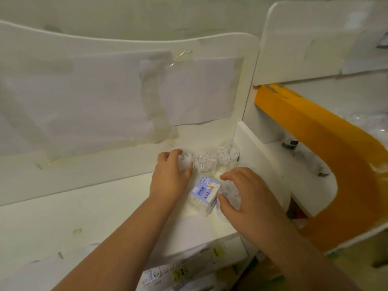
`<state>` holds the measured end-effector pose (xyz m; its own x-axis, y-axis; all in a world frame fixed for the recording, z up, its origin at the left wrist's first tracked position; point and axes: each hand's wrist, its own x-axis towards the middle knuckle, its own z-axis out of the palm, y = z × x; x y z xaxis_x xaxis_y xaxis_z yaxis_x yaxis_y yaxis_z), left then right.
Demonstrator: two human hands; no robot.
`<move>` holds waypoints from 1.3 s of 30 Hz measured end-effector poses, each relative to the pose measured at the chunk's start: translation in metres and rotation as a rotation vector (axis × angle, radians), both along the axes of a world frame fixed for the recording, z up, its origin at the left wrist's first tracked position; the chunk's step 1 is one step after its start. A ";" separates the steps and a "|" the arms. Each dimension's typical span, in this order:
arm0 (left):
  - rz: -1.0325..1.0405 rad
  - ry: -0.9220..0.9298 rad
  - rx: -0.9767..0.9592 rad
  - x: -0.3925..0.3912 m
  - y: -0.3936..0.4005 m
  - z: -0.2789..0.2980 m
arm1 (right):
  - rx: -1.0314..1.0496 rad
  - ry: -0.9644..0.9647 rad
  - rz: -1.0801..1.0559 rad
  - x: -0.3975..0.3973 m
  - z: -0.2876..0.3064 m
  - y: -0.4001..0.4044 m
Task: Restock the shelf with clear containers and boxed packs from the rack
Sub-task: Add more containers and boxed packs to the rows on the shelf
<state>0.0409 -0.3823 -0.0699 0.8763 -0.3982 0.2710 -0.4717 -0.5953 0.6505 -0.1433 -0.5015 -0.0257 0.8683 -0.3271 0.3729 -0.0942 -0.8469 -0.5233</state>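
Two hands work at the right end of the white shelf [63, 217]. Right hand [245, 196] — fingers curled round a clear container [230, 192], thumb against the blue-and-white boxed pack [206, 193], which lies tilted between both hands. Left hand [170, 175] — fingers curled round another clear container [185, 161]. Beyond, two more clear containers [216, 159] of white pieces stand in the shelf's back corner, touching. Taped paper sheets [109, 95] cover the back panel.
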 end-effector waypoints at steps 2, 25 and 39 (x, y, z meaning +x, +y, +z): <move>-0.007 -0.006 -0.024 0.002 0.002 -0.001 | -0.005 0.000 -0.011 0.000 0.000 0.001; -0.069 -0.140 -0.183 -0.044 0.118 0.055 | -0.329 0.387 -0.153 0.126 0.012 0.007; -0.087 -0.197 -0.232 -0.055 0.120 0.076 | -0.003 0.018 -0.059 0.084 0.049 0.026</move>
<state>-0.0141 -0.2625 0.0057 0.7633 -0.3777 0.5241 -0.6447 -0.3935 0.6554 -0.0590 -0.4760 0.0233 0.8541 -0.3768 0.3585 -0.1537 -0.8414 -0.5181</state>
